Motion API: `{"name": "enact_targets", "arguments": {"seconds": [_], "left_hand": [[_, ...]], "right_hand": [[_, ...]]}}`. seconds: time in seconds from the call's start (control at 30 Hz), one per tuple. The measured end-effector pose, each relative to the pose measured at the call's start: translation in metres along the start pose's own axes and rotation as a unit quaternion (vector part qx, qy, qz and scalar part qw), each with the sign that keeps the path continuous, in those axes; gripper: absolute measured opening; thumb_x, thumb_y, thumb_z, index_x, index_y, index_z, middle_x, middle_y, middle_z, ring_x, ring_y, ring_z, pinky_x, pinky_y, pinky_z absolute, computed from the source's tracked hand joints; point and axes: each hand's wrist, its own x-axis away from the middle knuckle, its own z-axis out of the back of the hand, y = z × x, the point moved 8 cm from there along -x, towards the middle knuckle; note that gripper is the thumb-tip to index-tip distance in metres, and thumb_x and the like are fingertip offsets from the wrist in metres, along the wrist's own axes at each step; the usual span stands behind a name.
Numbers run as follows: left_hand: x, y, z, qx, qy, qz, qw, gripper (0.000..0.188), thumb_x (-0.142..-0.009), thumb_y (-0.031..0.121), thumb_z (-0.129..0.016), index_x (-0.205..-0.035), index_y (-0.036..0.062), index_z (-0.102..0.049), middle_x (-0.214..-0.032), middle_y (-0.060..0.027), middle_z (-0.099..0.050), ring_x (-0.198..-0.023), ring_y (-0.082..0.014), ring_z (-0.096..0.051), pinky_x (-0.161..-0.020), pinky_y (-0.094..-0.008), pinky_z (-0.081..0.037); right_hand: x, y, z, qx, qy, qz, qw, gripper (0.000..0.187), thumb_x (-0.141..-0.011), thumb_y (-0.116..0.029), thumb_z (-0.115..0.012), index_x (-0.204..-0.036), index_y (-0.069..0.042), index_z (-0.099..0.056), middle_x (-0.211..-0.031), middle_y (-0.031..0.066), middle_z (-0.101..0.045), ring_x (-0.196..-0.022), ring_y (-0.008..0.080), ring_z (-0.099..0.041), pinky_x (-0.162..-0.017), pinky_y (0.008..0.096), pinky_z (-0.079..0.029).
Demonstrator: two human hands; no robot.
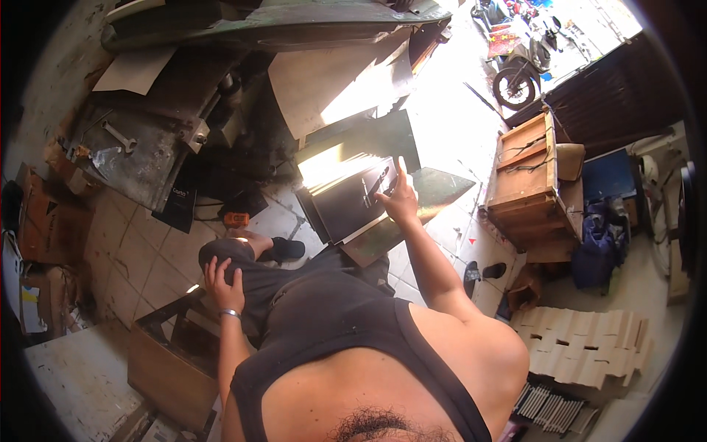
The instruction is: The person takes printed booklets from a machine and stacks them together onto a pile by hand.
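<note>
My right hand [399, 200] reaches forward onto a stack of dark printed sheets [346, 197]. Its thumb lies on the top sheet and its index finger stretches out near the right edge. Light-coloured edges fan out along the stack's far side. Beneath and beside it are larger dark, glossy boards [442, 193]. On my bent left leg rests my left hand [223, 283], fingers spread and holding nothing. A dark sandal [287, 249] is on my foot below.
A dark metal machine table [140, 166] bears a wrench [118, 136] at the left. Large pale sheets [309, 81] lie ahead. To the right stand a wooden cabinet [524, 199] and piled cream cardboard pieces [582, 342]. A motorbike [515, 85] is outside the doorway.
</note>
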Motion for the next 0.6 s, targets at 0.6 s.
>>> {"name": "enact_targets", "arguments": {"seconds": [0.6], "left_hand": [[-0.003, 0.017, 0.031, 0.005, 0.013, -0.006, 1.0, 0.035, -0.088, 0.025, -0.076, -0.12, 0.0106, -0.072, -0.15, -0.014, -0.053, -0.144, -0.0432, -0.04, -0.121, -0.053, -0.031]], "right_hand": [[-0.003, -0.017, 0.008, -0.002, -0.023, 0.0, 1.0, 0.124, -0.066, -0.023, -0.095, -0.165, -0.022, -0.019, -0.142, 0.0205, -0.057, -0.128, 0.04, -0.059, -0.106, 0.0481, -0.047]]}}
